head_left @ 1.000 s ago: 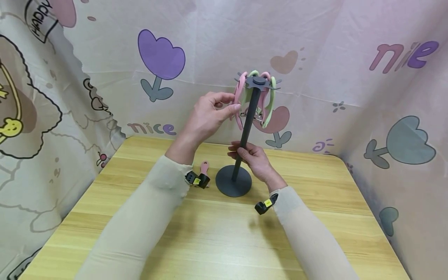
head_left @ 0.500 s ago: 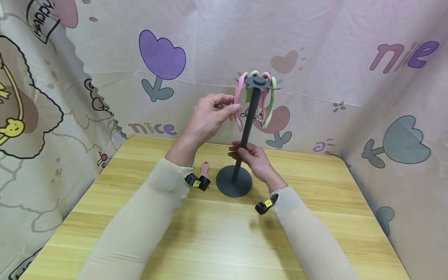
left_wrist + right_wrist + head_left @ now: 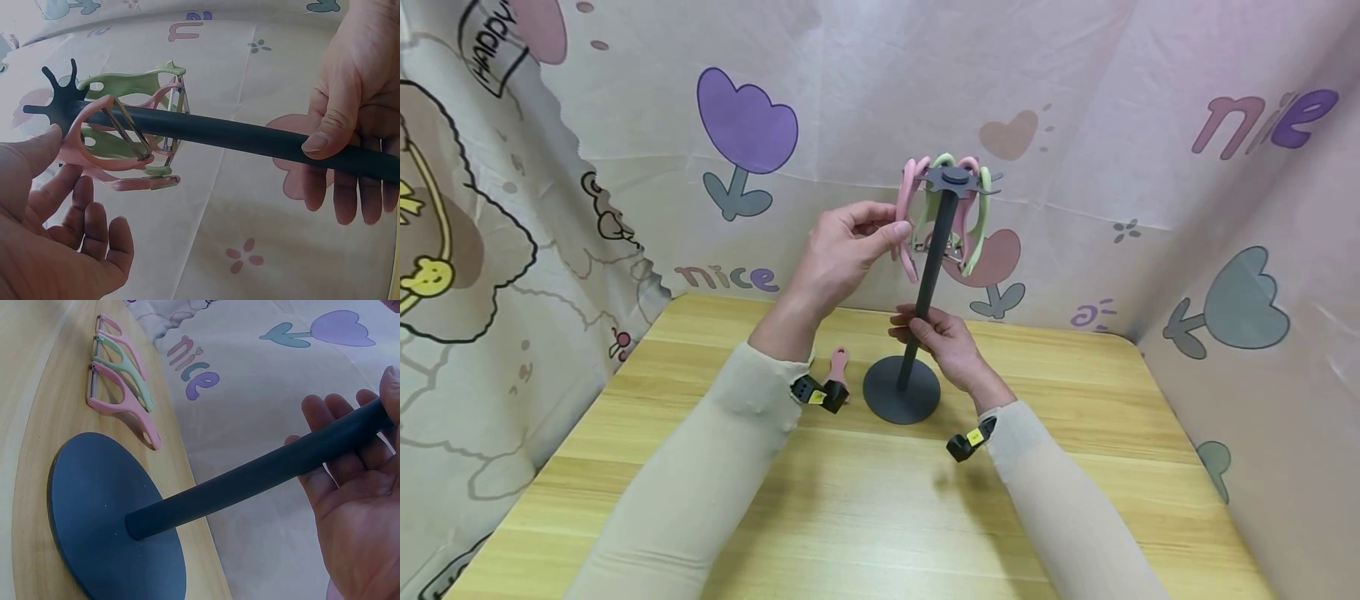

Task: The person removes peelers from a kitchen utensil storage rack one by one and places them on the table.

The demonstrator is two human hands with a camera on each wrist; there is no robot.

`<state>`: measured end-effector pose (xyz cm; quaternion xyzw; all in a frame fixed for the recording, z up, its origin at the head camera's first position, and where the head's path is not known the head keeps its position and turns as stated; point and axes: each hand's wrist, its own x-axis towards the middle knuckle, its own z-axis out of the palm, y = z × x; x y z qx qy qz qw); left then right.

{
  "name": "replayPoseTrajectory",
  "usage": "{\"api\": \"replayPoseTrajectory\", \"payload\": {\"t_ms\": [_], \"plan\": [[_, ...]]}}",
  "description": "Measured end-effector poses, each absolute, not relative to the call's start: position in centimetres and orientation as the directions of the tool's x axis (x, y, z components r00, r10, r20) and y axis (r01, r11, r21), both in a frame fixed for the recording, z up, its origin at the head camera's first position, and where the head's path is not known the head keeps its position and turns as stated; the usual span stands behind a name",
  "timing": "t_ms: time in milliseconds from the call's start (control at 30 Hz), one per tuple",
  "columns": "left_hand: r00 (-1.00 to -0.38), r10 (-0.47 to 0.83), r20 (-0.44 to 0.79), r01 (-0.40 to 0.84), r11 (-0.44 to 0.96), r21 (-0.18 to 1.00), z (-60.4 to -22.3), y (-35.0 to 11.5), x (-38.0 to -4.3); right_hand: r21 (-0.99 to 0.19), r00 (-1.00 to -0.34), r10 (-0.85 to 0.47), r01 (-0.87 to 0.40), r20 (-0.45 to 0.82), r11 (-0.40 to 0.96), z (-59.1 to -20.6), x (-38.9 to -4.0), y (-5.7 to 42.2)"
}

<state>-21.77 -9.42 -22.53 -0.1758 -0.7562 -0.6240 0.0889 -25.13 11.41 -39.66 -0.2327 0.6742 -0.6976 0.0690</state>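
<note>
A dark stand (image 3: pixel 929 267) with a round base and a ring of hooks on top stands upright on the table. Several pink and green Y-shaped peelers hang from its hooks, among them a green peeler (image 3: pixel 125 83). At the left side of the hooks, my left hand (image 3: pixel 842 250) pinches the handle of a pink peeler (image 3: pixel 903 196) between thumb and index finger; its other fingers are loosely bent. In the left wrist view that peeler's handle end is right at the hooks. Lower down, my right hand (image 3: pixel 951 343) holds the pole, thumb on one side and fingers on the other.
In the right wrist view, a pink peeler (image 3: pixel 139 412), a green peeler (image 3: pixel 139 384) and another pink peeler (image 3: pixel 134 353) lie in a row beside the stand's base (image 3: pixel 94 487). A printed cloth (image 3: pixel 865 100) hangs behind the wooden table (image 3: pixel 880 500).
My left hand has shifted slightly left with the pink peeler, whose top now shows apart from the pink one beside it. My right hand stays on the pole.
</note>
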Motion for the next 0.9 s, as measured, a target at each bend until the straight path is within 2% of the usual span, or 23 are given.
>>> {"api": "replayPoseTrajectory", "payload": {"t_ms": [900], "plan": [[-0.928,0.109,0.357,0.37,0.141,0.919,-22.46,-9.78,-21.25,-0.975,-0.886,-0.406,-0.207,0.223,-0.083,-39.39,-24.77,11.27]]}}
